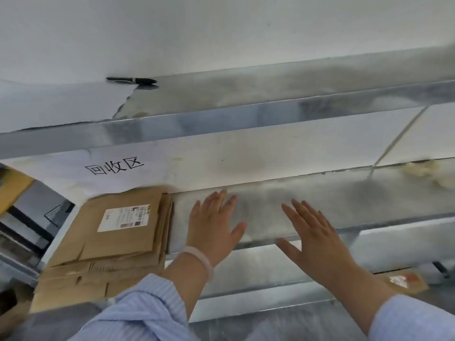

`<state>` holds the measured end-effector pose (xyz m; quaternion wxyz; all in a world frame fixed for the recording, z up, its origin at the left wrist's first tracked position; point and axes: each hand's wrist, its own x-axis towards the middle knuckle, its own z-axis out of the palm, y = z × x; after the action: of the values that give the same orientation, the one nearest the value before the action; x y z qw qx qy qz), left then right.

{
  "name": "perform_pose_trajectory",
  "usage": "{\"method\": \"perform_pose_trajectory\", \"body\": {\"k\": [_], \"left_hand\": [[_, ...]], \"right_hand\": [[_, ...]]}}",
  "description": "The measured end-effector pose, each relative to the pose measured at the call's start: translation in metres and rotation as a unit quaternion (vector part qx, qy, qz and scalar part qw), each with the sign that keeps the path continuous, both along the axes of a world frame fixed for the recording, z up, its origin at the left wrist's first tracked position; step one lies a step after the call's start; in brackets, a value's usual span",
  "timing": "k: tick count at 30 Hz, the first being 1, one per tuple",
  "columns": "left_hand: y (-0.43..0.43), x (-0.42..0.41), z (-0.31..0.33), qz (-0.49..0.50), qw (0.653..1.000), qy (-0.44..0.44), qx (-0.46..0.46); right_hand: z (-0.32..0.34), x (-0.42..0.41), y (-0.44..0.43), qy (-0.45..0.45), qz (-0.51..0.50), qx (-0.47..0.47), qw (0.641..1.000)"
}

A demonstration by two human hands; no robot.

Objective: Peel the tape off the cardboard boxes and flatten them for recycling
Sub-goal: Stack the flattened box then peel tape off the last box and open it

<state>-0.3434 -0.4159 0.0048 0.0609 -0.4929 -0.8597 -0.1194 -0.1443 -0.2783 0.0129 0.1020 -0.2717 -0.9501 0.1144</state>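
Stack of flattened brown cardboard boxes [123,242] at left end of grey metal shelf [344,193]; left hand [213,227] just beside it, right hand [317,242] further right, both grips released, fingers straight

The shipping label [123,218] is unreadable; a forearm [364,291] partly hides the lower box [406,280].

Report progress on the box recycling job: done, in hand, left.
Done: a stack of flattened boxes lies on the metal shelf below the paper sign. In hand: nothing; left hand and right hand are open above bare shelf. Left: one labelled cardboard piece shows lower right; its state is unclear.
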Motion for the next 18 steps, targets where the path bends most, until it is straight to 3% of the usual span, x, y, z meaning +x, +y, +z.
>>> {"method": "perform_pose_trajectory", "body": {"k": [7, 12, 18], "left_hand": [[0.135, 0.15, 0.005, -0.14, 0.99, 0.002, 0.016], [0.223, 0.247, 0.02, -0.267, 0.963, 0.014, 0.027], [0.316, 0.326, 0.018, -0.339, 0.94, 0.003, 0.037]], "right_hand": [[0.012, 0.16, 0.075, 0.004, -0.134, 0.036, 0.99], [0.014, 0.266, 0.12, 0.011, -0.263, 0.05, 0.963], [0.011, 0.343, 0.164, 0.003, -0.358, 0.041, 0.933]]}}
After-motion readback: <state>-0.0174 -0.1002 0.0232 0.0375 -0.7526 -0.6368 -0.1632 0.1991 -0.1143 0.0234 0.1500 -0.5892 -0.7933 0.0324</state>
